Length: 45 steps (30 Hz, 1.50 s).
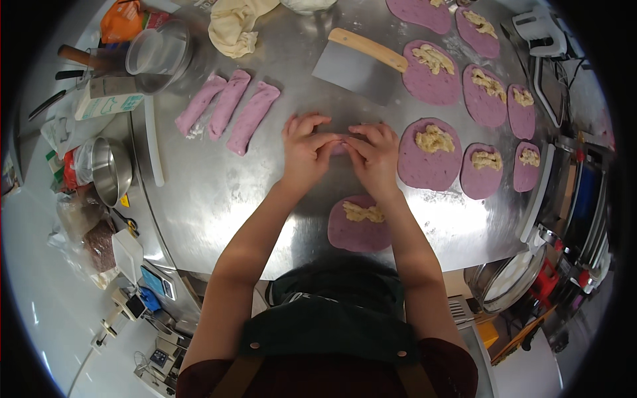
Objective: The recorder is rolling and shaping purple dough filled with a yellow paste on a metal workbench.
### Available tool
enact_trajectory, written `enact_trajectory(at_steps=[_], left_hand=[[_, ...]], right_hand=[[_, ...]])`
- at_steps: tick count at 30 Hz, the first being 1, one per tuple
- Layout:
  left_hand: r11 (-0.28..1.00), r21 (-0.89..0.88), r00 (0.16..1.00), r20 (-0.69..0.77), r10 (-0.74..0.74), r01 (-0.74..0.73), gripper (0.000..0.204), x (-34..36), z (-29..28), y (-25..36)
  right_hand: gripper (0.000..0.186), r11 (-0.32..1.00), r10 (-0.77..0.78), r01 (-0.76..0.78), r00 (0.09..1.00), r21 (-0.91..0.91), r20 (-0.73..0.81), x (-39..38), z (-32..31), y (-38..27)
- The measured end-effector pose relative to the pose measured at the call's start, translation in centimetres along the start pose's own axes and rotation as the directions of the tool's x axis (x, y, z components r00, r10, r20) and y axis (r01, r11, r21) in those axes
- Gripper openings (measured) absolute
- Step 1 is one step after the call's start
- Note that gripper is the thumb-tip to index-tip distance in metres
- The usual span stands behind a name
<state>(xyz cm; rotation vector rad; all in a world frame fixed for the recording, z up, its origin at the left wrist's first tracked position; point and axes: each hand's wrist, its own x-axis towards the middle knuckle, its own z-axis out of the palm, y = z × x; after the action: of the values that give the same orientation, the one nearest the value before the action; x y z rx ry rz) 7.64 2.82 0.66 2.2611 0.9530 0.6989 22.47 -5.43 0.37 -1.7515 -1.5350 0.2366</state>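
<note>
Fingers [321, 140] pinch one dough [339, 149]; three rolls [229, 106], nine rounds [424, 175].

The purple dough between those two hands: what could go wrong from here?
The purple dough between the left hand and right hand might tear if pinched too hard. The right forearm passes close to the filled round nearest the body and could smear its pale filling. The scraper handle ends beside another filled round; a nudge might dent it.

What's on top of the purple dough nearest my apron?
Pale filling lies toward the far edge of that purple dough. The surface beneath it, and possibly the rim behind your right forearm, is covered.
</note>
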Motion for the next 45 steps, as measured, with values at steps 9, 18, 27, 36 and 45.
enact_trajectory(at_steps=[9, 18, 27, 36, 45], left_hand=[[0.996, 0.071, 0.997, 0.061, 0.050, -0.055, 0.018, 0.7, 0.1, 1.9], [0.993, 0.102, 0.998, 0.050, 0.046, -0.051, 0.015, 0.9, 0.3, 2.2], [0.988, 0.110, 0.992, 0.078, 0.102, -0.110, 0.017, 1.0, 1.1, 2.7], [0.985, 0.123, 0.992, 0.057, 0.115, -0.121, 0.015, 0.8, 1.0, 2.8], [0.971, 0.138, 0.980, 0.077, 0.184, -0.193, 0.017, 1.1, 1.6, 3.0]], right_hand=[[0.018, 0.996, 0.077, -0.080, 0.994, -0.048, -0.074, -0.8, -0.9, -0.2], [0.019, 0.997, 0.078, -0.076, 0.992, 0.016, -0.099, -1.2, -0.7, 0.5], [0.015, 0.998, 0.063, -0.065, 0.990, -0.017, -0.124, -1.8, -1.0, 1.3], [0.028, 0.994, 0.064, -0.072, 0.993, -0.081, -0.095, -2.4, -2.1, 0.7], [0.020, 0.992, -0.001, -0.016, 0.991, -0.125, -0.133, -2.3, -1.7, 1.4]])
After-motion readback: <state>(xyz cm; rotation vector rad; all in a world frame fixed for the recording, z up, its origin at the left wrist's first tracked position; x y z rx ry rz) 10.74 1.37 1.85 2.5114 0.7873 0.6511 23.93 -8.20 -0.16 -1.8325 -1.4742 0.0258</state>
